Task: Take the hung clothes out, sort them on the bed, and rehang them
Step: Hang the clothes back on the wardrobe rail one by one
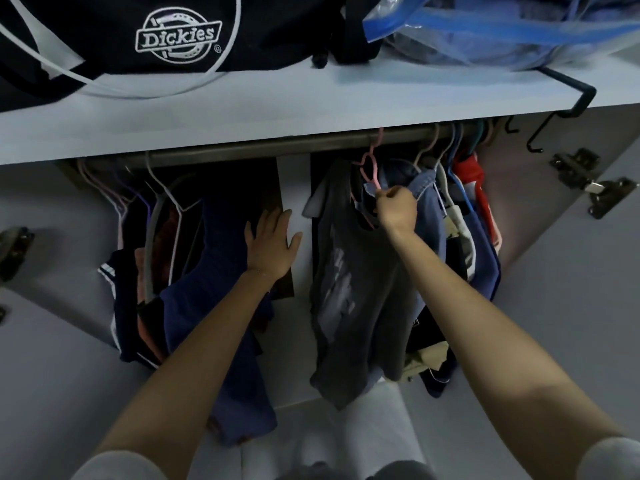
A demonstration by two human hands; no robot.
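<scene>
Head view. A wardrobe rail point(242, 150) runs under the front edge of a shelf point(242, 109). The shelf carries a black bag point(173, 32) at its left end and a clear plastic bag point(502, 29) at its right end.

The right hand point(396, 211) has its grip clamped on a pink hanger point(370, 168), fingers curled round the wire just below the hook. The hook sits over the rail, right of centre. The hanger carries a grey T-shirt point(353, 289), which hangs in front of a denim shirt point(424, 188). Further hangers are packed toward the right end of the rail.

The left hand point(272, 245) has its grip apart, with fingers straight and spread. It lies over a navy garment point(221, 271) beside the white divider point(294, 188). Whether it presses the cloth cannot be told.

Step in hand, as judged: removal of one hung item. The same pose would also fit rehanging.

Next move, if removal:
1. Lift the hook clear of the rail before pulling outward.
2. Keep the shirt collar seated on the hanger.
3. Keep the neighbouring hangers from being dragged along.
</scene>
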